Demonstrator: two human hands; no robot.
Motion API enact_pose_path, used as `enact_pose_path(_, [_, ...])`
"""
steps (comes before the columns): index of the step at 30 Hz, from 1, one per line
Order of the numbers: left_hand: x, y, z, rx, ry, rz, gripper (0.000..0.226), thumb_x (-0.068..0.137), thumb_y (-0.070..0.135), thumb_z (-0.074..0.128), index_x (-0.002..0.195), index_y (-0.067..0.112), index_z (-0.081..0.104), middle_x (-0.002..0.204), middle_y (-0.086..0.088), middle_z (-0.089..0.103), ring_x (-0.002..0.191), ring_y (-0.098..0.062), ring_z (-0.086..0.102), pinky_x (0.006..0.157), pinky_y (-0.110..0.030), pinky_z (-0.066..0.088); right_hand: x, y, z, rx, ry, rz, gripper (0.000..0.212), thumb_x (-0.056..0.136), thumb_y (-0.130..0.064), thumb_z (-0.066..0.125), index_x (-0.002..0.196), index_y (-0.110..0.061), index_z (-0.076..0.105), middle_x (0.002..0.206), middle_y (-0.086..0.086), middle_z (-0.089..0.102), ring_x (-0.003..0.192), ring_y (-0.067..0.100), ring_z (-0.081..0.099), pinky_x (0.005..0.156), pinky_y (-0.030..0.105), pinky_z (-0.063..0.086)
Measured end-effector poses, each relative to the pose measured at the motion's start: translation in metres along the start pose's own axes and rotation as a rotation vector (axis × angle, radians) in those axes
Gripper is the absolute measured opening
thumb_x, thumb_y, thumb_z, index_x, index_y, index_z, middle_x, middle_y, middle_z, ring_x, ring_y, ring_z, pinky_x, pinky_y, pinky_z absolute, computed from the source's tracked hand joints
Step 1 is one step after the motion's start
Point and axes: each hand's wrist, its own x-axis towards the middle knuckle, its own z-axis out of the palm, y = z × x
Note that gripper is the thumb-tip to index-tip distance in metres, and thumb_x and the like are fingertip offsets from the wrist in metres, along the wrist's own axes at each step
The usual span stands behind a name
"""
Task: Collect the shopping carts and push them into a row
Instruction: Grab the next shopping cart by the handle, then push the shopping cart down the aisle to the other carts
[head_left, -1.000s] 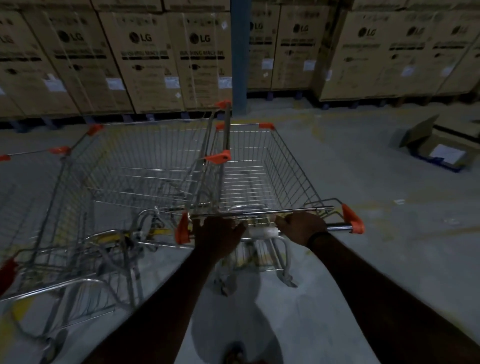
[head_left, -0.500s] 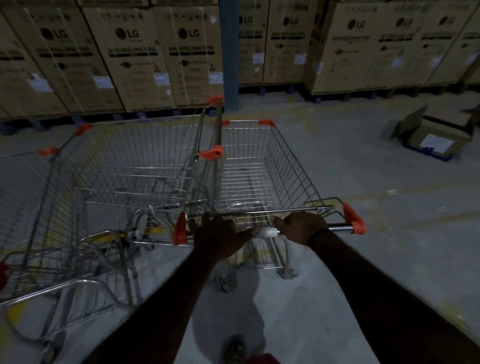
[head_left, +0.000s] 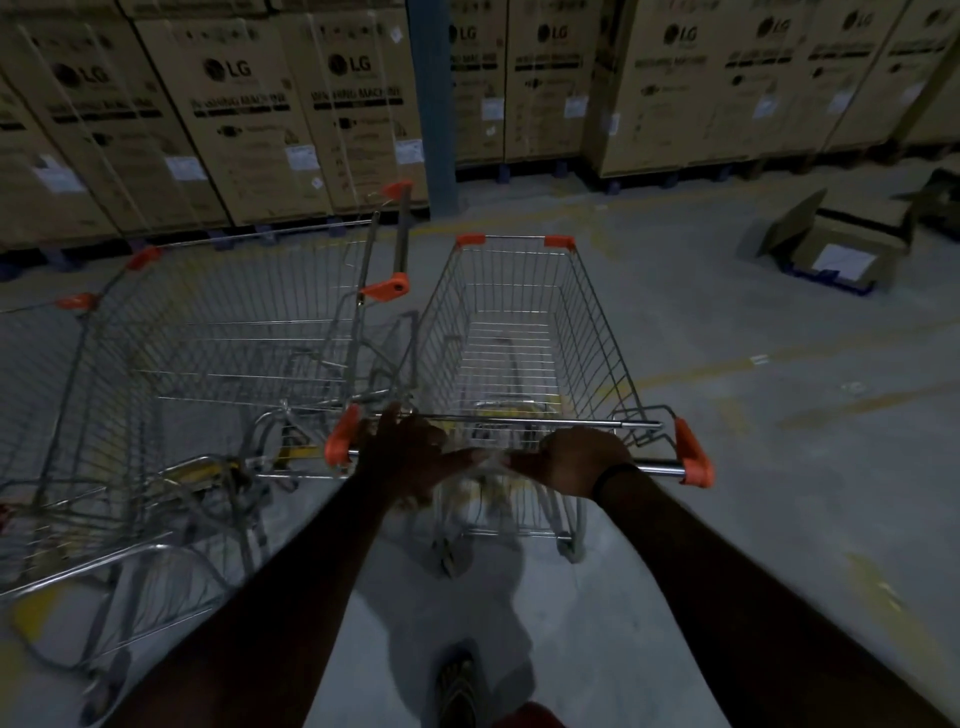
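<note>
Shopping cart (head_left: 519, 332), an empty wire basket on castors, stands on the concrete floor (head_left: 779, 519) just right of a row of nested carts (head_left: 218, 338). It should roll lightly but may swerve. The stiff handle bar (head_left: 654, 470) between the orange caps is the place to hold. The right hand (head_left: 582, 462) has its fingers curled round that bar. The left hand (head_left: 410, 457) lies on it, too blurred to tell whether its fingers wrap.

Thin metal wire, dull silver, for the cart (head_left: 519, 332) and the neighbouring carts (head_left: 218, 338). Glossy polished metal on the handle bar (head_left: 654, 470), capped with matt orange plastic corner pieces (head_left: 693, 460). Plain brown cardboard boxes (head_left: 249, 114) with white paper labels (head_left: 302, 157). Matt grey concrete floor (head_left: 753, 493), scuffed.
</note>
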Motion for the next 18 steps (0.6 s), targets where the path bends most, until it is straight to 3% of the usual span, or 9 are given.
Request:
enact_pose_path(3, [-0.004,0.005,-0.004,-0.025,-0.004,0.011,0.115,0.044,0.11,0.023,0.115,0.033,0.071,0.134,0.0,0.062,0.133,-0.029,0.046,0.116,-0.051,0.027,-0.006,0.004,0.008,0.004,0.013,0.016,0.087,0.079,-0.094,0.025,0.087,-0.021,0.072,0.104,0.006,0.072,0.103,0.026,0.065,0.091,0.036,0.048])
enact_pose_path(5, [-0.004,0.006,-0.003,0.002,0.009,0.011,0.12,0.039,0.113,0.017,0.113,0.036,0.072,0.134,0.003,0.062,0.135,-0.028,0.044,0.117,-0.054,0.024,-0.012,0.007,0.012,0.006,0.021,0.033,0.093,0.077,-0.095,0.024,0.106,-0.023,0.075,0.117,0.006,0.071,0.109,0.026,0.064,0.096,0.037,0.049])
enact_pose_path(7, [-0.002,0.008,0.001,0.049,0.044,0.053,0.118,0.043,0.112,0.014,0.111,0.037,0.073,0.132,0.006,0.063,0.134,-0.026,0.046,0.118,-0.054,0.024,-0.017,0.01,0.014,0.014,0.025,0.047,0.095,0.076,-0.096,0.023,0.114,-0.025,0.074,0.122,0.005,0.07,0.112,0.026,0.064,0.099,0.038,0.049])
enact_pose_path(10, [-0.009,0.023,0.0,0.158,0.196,0.278,0.111,0.065,0.104,0.008,0.101,0.026,0.079,0.12,0.003,0.071,0.128,-0.023,0.055,0.12,-0.044,0.022,-0.026,0.018,0.017,0.041,0.045,0.082,0.098,0.073,-0.098,0.021,0.117,-0.027,0.073,0.125,0.005,0.069,0.114,0.026,0.063,0.101,0.041,0.049])
enact_pose_path(12, [-0.014,0.035,-0.005,0.186,0.21,0.315,0.109,0.064,0.098,0.01,0.103,0.024,0.08,0.122,0.002,0.071,0.13,-0.026,0.053,0.119,-0.041,0.021,-0.033,0.023,0.017,0.049,0.073,0.097,0.1,0.072,-0.098,0.021,0.123,-0.028,0.07,0.13,0.006,0.067,0.119,0.028,0.061,0.103,0.042,0.048])
enact_pose_path(13, [-0.013,0.04,-0.004,0.168,0.205,0.324,0.11,0.063,0.099,0.009,0.102,0.024,0.08,0.122,0.0,0.071,0.13,-0.029,0.053,0.118,-0.043,0.023,-0.037,0.027,0.017,0.047,0.081,0.104,0.101,0.073,-0.098,0.02,0.122,-0.026,0.07,0.129,0.007,0.067,0.118,0.028,0.061,0.103,0.042,0.048])
enact_pose_path(15, [-0.008,0.048,0.003,0.153,0.233,0.372,0.107,0.07,0.1,0.01,0.09,0.024,0.082,0.113,-0.003,0.075,0.121,-0.034,0.06,0.112,-0.046,0.035,-0.047,0.035,0.017,0.031,0.077,0.115,0.099,0.075,-0.097,0.019,0.102,-0.019,0.074,0.117,0.009,0.071,0.11,0.029,0.064,0.098,0.041,0.05])
enact_pose_path(18, [0.0,0.06,0.012,0.153,0.387,0.471,0.086,0.08,0.094,0.025,0.071,0.027,0.079,0.095,0.003,0.077,0.108,-0.036,0.067,0.097,-0.051,0.049,-0.058,0.047,0.019,0.052,0.084,0.16,0.087,0.073,-0.098,0.018,0.065,-0.02,0.055,0.095,0.008,0.071,0.096,0.027,0.067,0.092,0.041,0.053])
